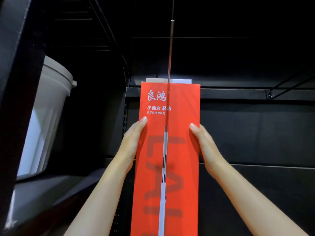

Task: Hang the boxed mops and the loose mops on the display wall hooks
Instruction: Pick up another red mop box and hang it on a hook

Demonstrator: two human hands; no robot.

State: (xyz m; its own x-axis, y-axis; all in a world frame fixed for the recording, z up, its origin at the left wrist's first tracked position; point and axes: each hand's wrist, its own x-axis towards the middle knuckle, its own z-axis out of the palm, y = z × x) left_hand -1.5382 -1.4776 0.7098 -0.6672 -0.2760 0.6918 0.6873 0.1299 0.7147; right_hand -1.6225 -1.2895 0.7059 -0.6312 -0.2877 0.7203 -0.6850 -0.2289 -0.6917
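Red mop box (170,150) sits upright, dead centre, against the black display wall (247,125). We have both hands on it: left hand (132,142) wraps the left edge, right hand (205,143) wraps the right edge, thumbs on the front face (remaining fingers hidden behind the box). Long metal hook (170,53) runs down from above to the box top; we can't tell if it's threaded through. White card (180,80) pokes out behind the top edge. Grey bucket (49,108) on the left, well apart. Another hook (289,84) at the upper right.
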